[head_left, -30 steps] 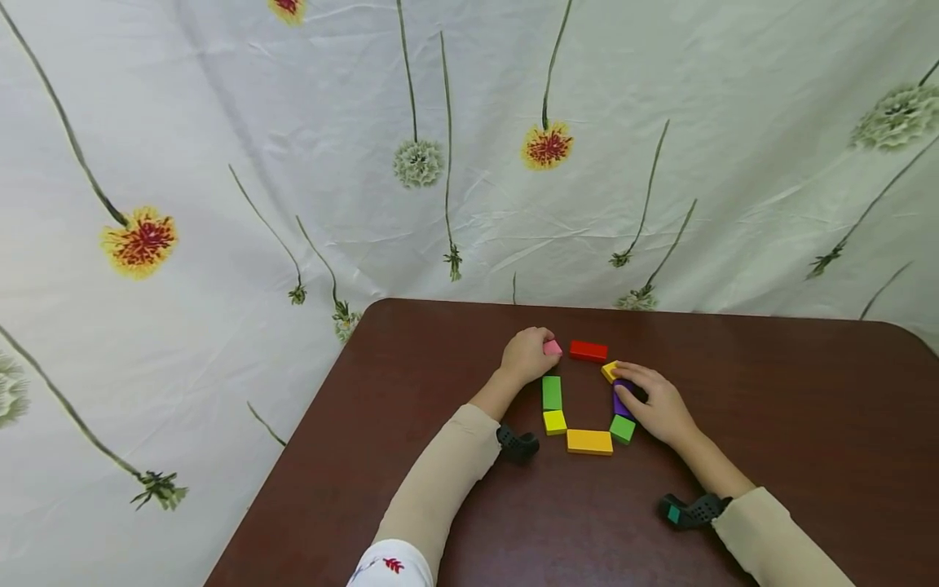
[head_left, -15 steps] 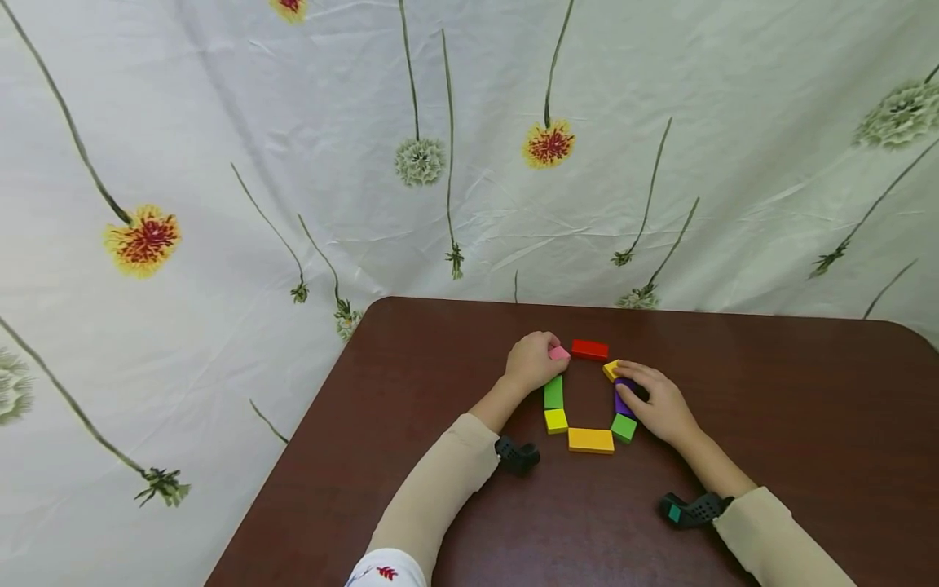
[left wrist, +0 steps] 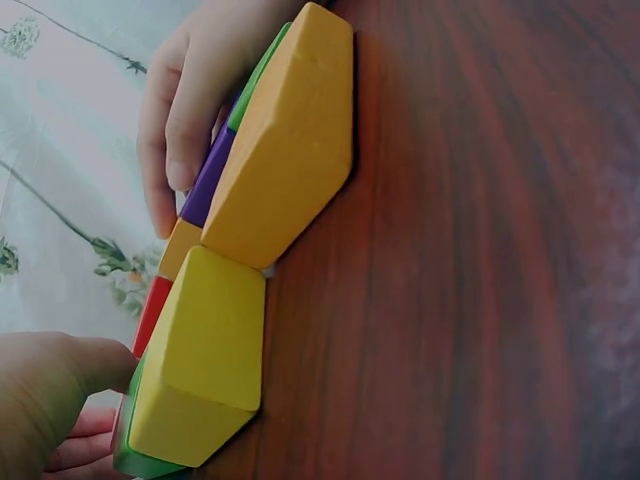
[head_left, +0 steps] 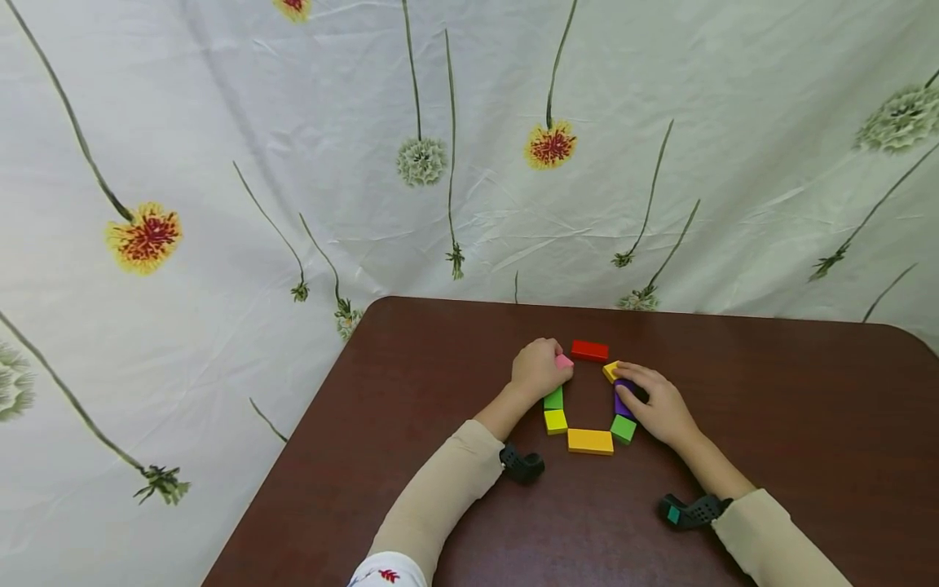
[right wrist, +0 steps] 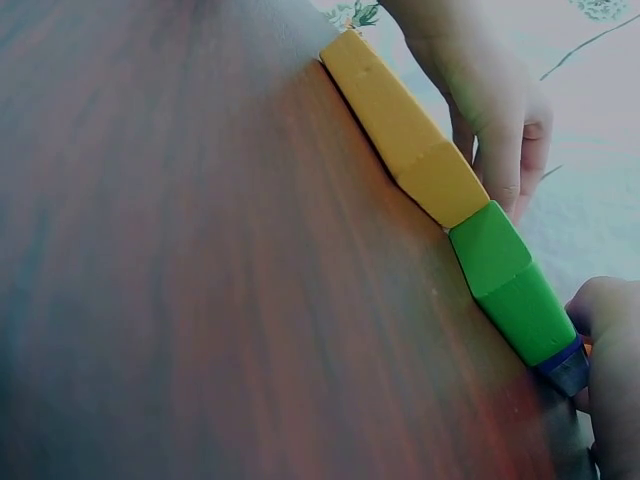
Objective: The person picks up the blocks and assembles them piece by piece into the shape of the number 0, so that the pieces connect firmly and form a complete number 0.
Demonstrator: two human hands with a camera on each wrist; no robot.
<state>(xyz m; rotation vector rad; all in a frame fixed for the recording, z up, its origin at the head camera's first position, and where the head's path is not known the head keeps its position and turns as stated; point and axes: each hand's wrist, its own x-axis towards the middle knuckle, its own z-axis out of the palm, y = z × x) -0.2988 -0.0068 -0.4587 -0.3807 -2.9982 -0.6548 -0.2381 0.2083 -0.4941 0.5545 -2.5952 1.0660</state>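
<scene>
In the head view my left hand (head_left: 537, 367) pinches a small pink block (head_left: 563, 361) at the far left corner of a ring of coloured blocks. Just below that hand lies a green block (head_left: 553, 399), partly covered by it, then a yellow block (head_left: 555, 421). My right hand (head_left: 659, 406) holds the purple block (head_left: 623, 399) on the ring's right side, thumb on the inner side. Its index finger reaches the small yellow-orange block (head_left: 610, 372) above. A green block (right wrist: 520, 300) adjoins the purple one, near the long orange block (left wrist: 290, 150).
A red block (head_left: 590, 350) lies at the ring's far side. Everything rests on a dark brown table (head_left: 792, 408), with a flowered cloth (head_left: 330, 147) hanging behind its far edge. Black bands (head_left: 522, 465) are worn on both wrists.
My left hand has moved the pink block to the right and nearer, towards the left-side green block, which it now covers more. The right hand has stayed in place.
</scene>
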